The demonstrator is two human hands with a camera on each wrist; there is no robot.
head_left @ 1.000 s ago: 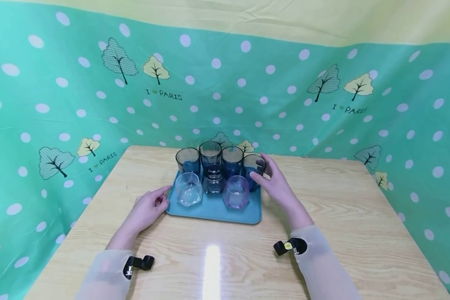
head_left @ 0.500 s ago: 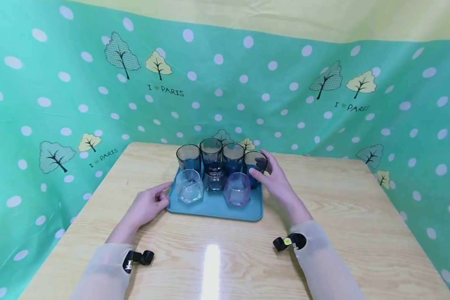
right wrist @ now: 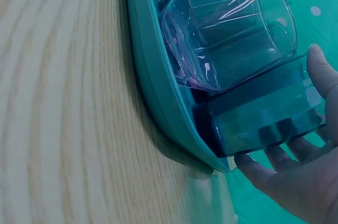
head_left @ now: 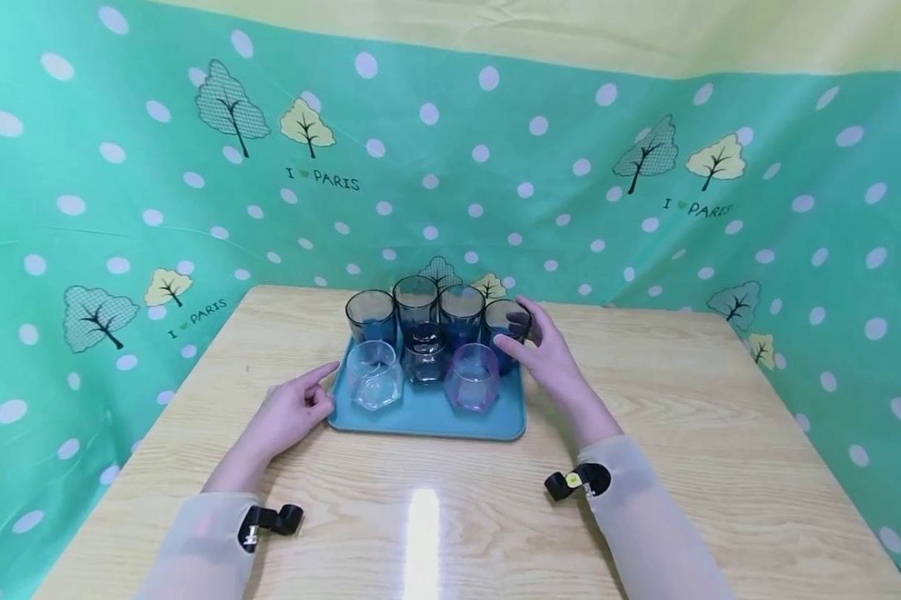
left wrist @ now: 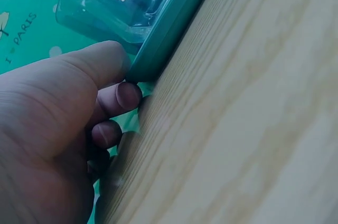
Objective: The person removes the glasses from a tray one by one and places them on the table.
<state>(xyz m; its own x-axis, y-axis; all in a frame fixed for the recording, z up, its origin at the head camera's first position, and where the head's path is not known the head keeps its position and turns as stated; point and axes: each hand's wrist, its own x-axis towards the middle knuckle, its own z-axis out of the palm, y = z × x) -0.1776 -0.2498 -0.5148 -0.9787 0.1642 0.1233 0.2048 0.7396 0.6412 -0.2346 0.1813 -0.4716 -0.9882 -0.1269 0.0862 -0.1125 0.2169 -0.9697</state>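
My right hand [head_left: 551,358] grips a tall blue glass [right wrist: 243,115] at the right end of the back row, thumb on the near side, fingers round the far side. The glass stands upright on the blue-green tray [head_left: 427,423]. At the tray's near left corner, my left hand [head_left: 288,417] holds the edge, its thumb [left wrist: 108,60] at the rim and the other fingers curled below. Three short faceted glasses make up the front row: one clear [head_left: 375,387], one greyish [head_left: 425,365], one pink-purple [head_left: 473,390].
More tall blue glasses with smoky rims stand at the back, among them a left one [head_left: 371,317] and a middle one [head_left: 461,312]. The tray sits on a wooden table [head_left: 683,433]. Behind the table hangs a green dotted curtain [head_left: 540,167].
Both hands keep their places on the glass and the tray. The whole view shifts slightly as the head moves; the glasses stay as they were.
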